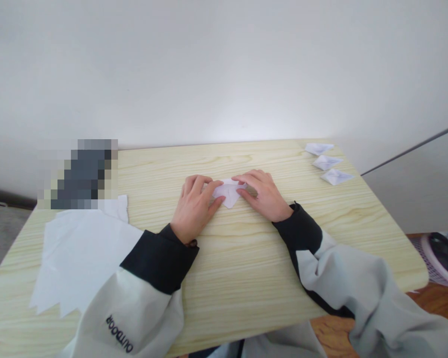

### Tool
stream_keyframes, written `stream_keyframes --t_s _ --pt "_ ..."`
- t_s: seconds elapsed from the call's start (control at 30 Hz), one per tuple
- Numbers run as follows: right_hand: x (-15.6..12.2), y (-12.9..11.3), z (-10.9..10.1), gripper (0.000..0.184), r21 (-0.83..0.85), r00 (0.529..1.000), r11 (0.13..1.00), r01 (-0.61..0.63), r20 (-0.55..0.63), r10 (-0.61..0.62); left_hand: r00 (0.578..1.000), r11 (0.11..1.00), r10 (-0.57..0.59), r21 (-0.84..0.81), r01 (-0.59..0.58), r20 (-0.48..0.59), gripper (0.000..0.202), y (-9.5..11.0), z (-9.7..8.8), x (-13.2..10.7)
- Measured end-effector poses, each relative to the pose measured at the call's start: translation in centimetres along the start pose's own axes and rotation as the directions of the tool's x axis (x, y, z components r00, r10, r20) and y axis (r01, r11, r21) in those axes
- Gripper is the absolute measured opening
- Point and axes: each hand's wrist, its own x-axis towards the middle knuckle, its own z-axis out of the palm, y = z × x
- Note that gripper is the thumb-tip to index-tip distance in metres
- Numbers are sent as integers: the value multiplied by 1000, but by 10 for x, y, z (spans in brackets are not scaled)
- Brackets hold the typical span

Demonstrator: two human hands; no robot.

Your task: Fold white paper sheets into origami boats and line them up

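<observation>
A small folded piece of white paper [229, 193] lies on the light wooden table [246, 258], near its middle. My left hand [194, 206] rests on the paper's left side, fingers curled and pressing down on it. My right hand [263, 194] covers the paper's right side, fingertips pinching and pressing its top edge. Both hands touch the paper, and part of it is hidden under the fingers.
A fanned stack of white paper sheets [78, 253] lies at the table's left. Three folded paper shapes [326, 162] sit in a row at the far right corner. A blurred dark object [82, 174] stands at the back left. A white wall rises behind the table.
</observation>
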Motion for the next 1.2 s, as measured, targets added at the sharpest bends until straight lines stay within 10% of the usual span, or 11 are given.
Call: stream_keyframes --t_s 0.6,1.2 --pt "-4 -11 -5 18 -190 993 975 115 52 -107 983 963 170 221 -152 -66 14 7 -2 -1" --pt "-11 -23 -2 27 -296 997 953 71 49 -59 994 966 98 244 -85 -43 19 15 -5 -5"
